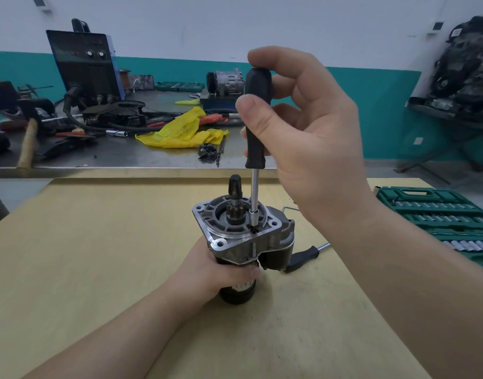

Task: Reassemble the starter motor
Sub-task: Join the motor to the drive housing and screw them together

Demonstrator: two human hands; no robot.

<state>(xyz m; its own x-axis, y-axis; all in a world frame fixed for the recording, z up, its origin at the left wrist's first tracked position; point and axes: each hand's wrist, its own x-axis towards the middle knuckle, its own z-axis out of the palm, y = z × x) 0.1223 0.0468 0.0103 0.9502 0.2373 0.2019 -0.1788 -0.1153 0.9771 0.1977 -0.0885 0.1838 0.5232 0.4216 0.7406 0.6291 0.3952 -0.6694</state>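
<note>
Counter [98, 255] of pale wood carried the starter motor [243, 242], which stood on end near its middle, flange up. Left hand [215, 272] kept a closed grip around the motor's dark body. Right hand [298, 127] pinched the black-handled screwdriver [258, 119] upright, its tip on the flange. Socket set case [440, 214] lay at the right.
</note>
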